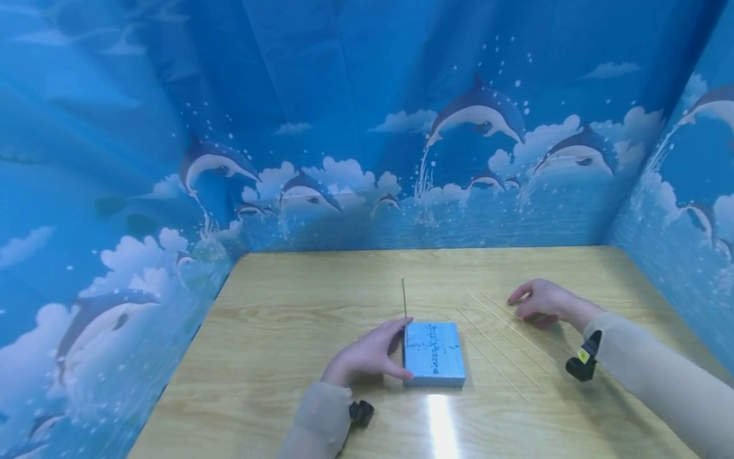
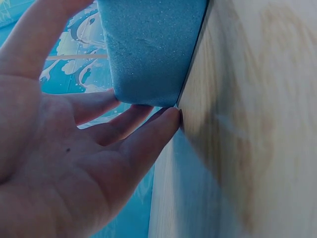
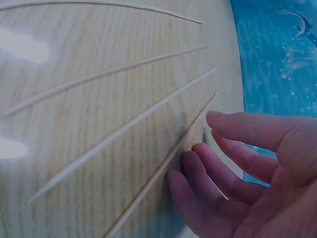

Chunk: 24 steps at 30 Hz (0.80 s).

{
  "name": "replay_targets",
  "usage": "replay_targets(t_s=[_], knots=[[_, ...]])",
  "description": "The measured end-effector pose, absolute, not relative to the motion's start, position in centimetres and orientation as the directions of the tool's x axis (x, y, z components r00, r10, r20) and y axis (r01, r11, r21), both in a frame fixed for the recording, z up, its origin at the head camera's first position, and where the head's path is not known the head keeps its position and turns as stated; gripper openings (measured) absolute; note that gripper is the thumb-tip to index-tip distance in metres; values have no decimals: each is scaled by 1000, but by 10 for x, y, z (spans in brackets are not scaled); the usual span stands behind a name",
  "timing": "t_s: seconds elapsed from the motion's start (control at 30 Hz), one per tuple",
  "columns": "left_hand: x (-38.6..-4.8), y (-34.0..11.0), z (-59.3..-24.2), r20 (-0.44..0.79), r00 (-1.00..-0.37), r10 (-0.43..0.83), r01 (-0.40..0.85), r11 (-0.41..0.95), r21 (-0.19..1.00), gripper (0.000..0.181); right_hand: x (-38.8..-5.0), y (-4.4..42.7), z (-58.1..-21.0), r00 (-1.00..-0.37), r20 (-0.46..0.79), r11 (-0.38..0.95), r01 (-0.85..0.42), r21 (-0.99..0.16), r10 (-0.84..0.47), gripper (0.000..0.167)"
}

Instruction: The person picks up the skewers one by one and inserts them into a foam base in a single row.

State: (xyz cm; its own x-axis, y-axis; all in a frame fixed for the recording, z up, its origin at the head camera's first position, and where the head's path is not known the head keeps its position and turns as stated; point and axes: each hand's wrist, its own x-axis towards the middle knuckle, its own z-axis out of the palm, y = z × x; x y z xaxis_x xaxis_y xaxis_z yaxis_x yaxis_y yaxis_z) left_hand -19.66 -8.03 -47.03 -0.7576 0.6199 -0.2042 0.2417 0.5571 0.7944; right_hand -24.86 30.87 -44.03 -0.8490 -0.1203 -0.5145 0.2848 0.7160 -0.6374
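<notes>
Foam block [image 1: 434, 352] | blue, speckled top | left hand [image 1: 371, 352] gripping it | right hand [image 1: 543, 302] loosely curved

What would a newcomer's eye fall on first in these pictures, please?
Probably the dolphin backdrop behind the table. Next, the blue block gripped by the left hand, with a thin stick upright at its left side. More sticks lie to the block's right, by the right hand.
</notes>
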Motion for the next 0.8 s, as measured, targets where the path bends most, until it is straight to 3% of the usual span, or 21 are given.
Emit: replay_targets(t_s=[0.4, 0.8], knots=[[-197, -80, -468, -193, -759, 622, 260, 561, 786, 112, -247, 299, -451, -891, -448, 787, 223, -576, -76, 33], [-197, -80, -470, -198, -764, 614, 267, 580, 770, 113, -247, 293, -452, -891, -449, 817, 217, -535, -57, 27]])
